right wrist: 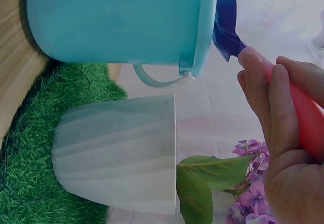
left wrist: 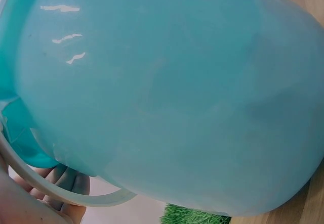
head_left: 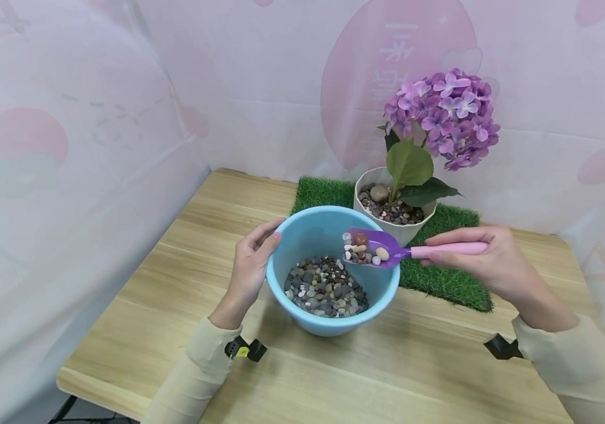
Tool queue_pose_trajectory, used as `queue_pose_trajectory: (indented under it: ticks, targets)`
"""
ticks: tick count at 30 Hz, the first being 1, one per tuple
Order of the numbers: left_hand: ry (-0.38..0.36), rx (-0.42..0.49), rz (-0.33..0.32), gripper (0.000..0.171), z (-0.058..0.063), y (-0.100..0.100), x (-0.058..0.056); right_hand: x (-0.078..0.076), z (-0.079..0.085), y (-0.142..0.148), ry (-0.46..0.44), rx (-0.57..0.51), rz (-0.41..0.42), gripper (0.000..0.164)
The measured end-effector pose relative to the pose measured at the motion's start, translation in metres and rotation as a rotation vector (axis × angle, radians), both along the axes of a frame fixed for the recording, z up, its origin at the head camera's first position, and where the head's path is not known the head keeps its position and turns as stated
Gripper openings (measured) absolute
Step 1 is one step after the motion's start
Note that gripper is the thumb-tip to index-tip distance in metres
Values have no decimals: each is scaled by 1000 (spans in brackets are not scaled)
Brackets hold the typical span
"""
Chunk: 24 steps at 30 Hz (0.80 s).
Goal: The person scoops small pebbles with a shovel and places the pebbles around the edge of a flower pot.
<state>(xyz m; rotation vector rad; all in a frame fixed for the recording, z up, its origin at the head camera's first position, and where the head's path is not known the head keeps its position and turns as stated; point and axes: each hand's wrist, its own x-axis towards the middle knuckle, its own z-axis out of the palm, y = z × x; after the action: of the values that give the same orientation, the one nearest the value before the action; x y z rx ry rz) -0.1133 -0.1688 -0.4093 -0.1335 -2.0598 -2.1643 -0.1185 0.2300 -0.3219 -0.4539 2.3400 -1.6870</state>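
Observation:
A light blue bucket stands on the wooden table with a bed of small pebbles inside. My left hand grips its rim at the left, fingers over the edge; in the left wrist view the bucket wall and its handle fill most of the picture. My right hand holds a small purple scoop by its pink handle. Mixed stones, white, brown and reddish, lie in the scoop, which is above the right side of the bucket's opening.
Behind the bucket, a white pot with pebbles holds a purple hydrangea. It stands on a strip of artificial grass. The wooden table backs onto a pale printed curtain.

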Motion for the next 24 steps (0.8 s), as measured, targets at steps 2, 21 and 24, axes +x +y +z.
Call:
queue_pose_trajectory:
  ticks: [2, 21, 24]
  targets:
    - [0, 0, 1, 37, 0, 0, 0, 0, 0, 2, 2, 6, -9, 30]
    - [8, 4, 5, 37, 0, 0, -1, -5, -3, 25, -40, 17, -112, 31]
    - [6, 7, 4, 36, 0, 0, 0, -7, -4, 28, -34, 39, -119, 31]
